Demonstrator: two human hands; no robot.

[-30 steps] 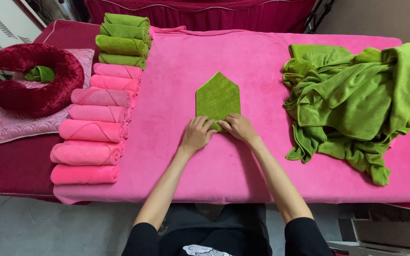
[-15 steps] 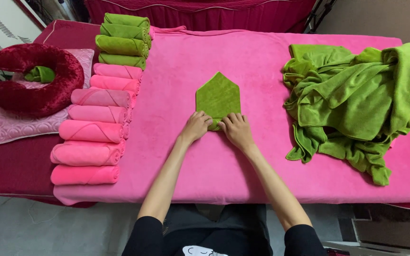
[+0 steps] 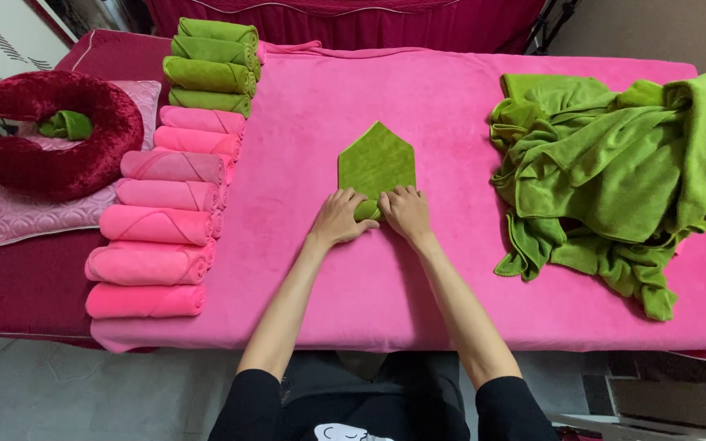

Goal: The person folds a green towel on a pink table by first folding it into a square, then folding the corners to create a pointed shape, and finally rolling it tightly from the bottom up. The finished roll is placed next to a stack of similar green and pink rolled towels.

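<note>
Your left hand (image 3: 339,218) and right hand (image 3: 404,211) sit side by side, fingertips nearly touching, both pressed onto the near end of the green towel (image 3: 376,160). Fingers on both are curled down over a small rolled-up bit of that towel, which bulges out between the two hands. So: both closed on the roll, neither lifting it.

The towel is folded flat into a pointed, house-like shape. Its tip points directly away from the grip; its near edge is under your fingers. It lies on the pink cover (image 3: 386,286) of the table.

Relative to the grip:
- Well off to the right hand's side: loose heap of green towels (image 3: 614,180), unfolded, crumpled, not touching the folded one.
- Off to the left hand's side: a column of rolled pink towels (image 3: 161,224), lying parallel, stacked edge to edge along the table's side.
- Beyond those, farther from you: rolled green towels (image 3: 210,69), same column.
- Farthest out on the left hand's side: dark red horseshoe cushion (image 3: 63,139) on a quilted pink pillow (image 3: 30,216), with one small green roll (image 3: 67,124) tucked in its hollow.

Both forearms are bare and reach straight out from black sleeves.
</note>
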